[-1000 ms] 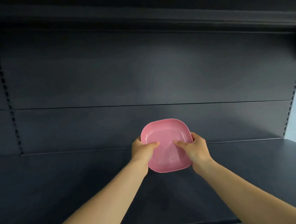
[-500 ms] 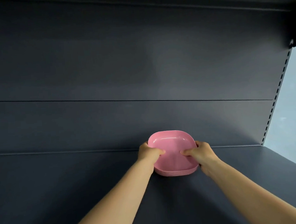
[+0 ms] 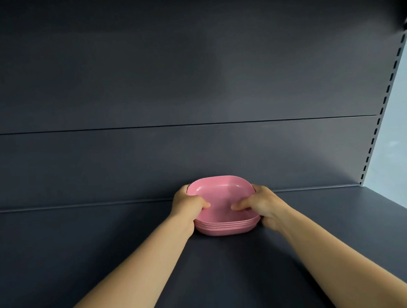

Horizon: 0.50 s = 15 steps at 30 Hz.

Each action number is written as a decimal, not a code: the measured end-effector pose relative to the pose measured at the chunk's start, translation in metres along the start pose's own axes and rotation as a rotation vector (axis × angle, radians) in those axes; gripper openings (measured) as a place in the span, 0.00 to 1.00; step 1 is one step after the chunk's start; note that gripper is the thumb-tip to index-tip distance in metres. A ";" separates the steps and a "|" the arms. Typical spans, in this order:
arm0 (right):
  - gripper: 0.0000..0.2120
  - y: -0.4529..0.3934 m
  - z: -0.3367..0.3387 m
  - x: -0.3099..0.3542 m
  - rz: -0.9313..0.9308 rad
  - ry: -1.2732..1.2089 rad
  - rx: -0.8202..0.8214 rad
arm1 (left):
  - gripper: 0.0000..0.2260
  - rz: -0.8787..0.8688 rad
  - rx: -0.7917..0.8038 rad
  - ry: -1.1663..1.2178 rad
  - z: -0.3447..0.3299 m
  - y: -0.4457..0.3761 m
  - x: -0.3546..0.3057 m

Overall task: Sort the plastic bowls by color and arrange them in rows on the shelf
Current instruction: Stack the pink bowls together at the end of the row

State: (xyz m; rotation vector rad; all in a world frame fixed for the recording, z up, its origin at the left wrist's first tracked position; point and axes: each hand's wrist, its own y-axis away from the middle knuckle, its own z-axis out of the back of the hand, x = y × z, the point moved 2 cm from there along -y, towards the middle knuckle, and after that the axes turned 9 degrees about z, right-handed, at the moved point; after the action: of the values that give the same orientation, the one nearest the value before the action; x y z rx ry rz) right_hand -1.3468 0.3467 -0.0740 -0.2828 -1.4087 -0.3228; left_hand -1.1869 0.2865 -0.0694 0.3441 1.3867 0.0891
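A stack of several pink plastic bowls [image 3: 222,198] with rounded square rims sits on the dark grey shelf [image 3: 108,255], close to the back panel. My left hand [image 3: 189,204] grips the stack's left rim, thumb hooked inside the top bowl. On the opposite rim my right hand [image 3: 260,205] holds it the same way, with its thumb inside. The stack rests flat on the shelf board. No bowls of any other color are in view.
The shelf's back panel [image 3: 197,154] rises right behind the stack. A slotted upright [image 3: 381,116] marks the shelf's right end, with a pale wall [image 3: 402,141] beyond it. Another shelf overhangs at the top right corner.
Both hands carried the pink stack from a tilted hold in the air forward and down onto the shelf, near the back panel. The view shifted right.
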 end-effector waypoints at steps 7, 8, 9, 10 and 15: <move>0.25 -0.011 0.002 0.000 -0.001 0.026 0.014 | 0.20 0.010 0.021 -0.109 -0.004 -0.009 -0.004; 0.27 -0.013 0.002 -0.002 0.005 0.024 0.010 | 0.20 0.011 0.023 -0.109 -0.004 -0.010 -0.003; 0.29 -0.014 0.003 -0.002 0.011 0.022 0.008 | 0.20 0.012 0.024 -0.106 -0.004 -0.012 -0.003; 0.30 -0.015 0.003 -0.003 0.016 0.024 0.007 | 0.20 0.014 0.027 -0.109 -0.004 -0.013 -0.002; 0.28 -0.012 0.004 0.000 0.032 0.066 0.022 | 0.21 0.017 0.046 -0.185 -0.003 -0.020 -0.004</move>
State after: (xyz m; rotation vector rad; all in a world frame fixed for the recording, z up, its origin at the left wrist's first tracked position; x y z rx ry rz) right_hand -1.3554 0.3374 -0.0731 -0.2736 -1.3410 -0.2878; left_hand -1.1934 0.2676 -0.0720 0.3926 1.2041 0.0380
